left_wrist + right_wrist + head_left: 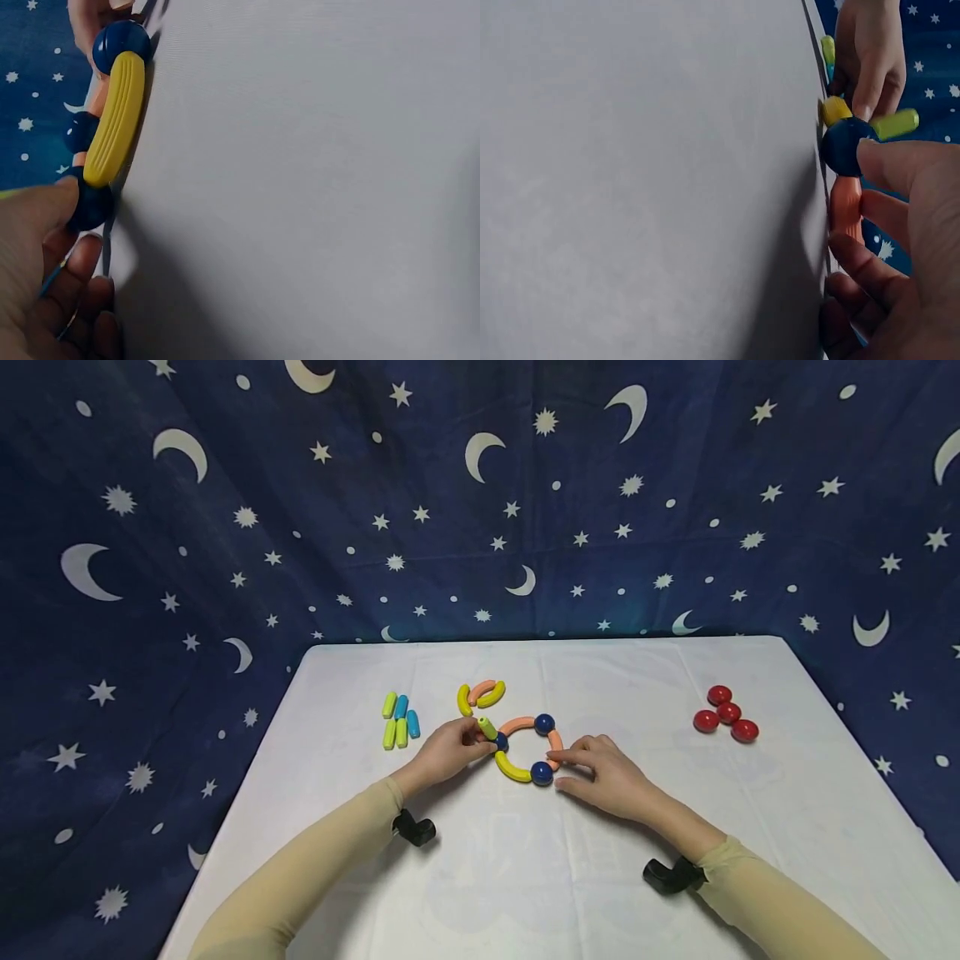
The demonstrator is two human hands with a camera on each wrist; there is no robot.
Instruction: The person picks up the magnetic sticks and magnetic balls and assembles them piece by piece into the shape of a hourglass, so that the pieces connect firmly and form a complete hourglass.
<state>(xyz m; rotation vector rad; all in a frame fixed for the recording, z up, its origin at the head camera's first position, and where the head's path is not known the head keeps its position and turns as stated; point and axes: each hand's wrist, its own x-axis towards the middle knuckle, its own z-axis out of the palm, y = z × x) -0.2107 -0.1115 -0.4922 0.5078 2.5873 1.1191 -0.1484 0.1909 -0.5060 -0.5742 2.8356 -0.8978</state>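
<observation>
The ring [517,724], made of three navy balls and three curved pieces, lies on the desk [465,877] between the hands. At the ring's left, the left hand [447,749] pinches the left ball [501,742], its thumb against it. At the ring's right, the right hand's [611,781] thumb and forefinger are apart: the forefinger touches the orange curve [555,743], the thumb lies by the near ball [542,773]; how hard they press I cannot tell.

The main risk seems to be the joints. A sideways pull from one hand, poorly braced by the other, could part the yellow curve [513,768] from a ball, and a freed ball could roll. The green stick [487,728], tilted above the ring's left side, appears to meet the left ball; twisting that ball, or a knuckle brushing the stick, might knock it over. A leftward swing of the left hand could scatter the green and blue sticks [402,707] left of the ring; the spare curves [492,694] just beyond it are also within reach of a bump.
</observation>
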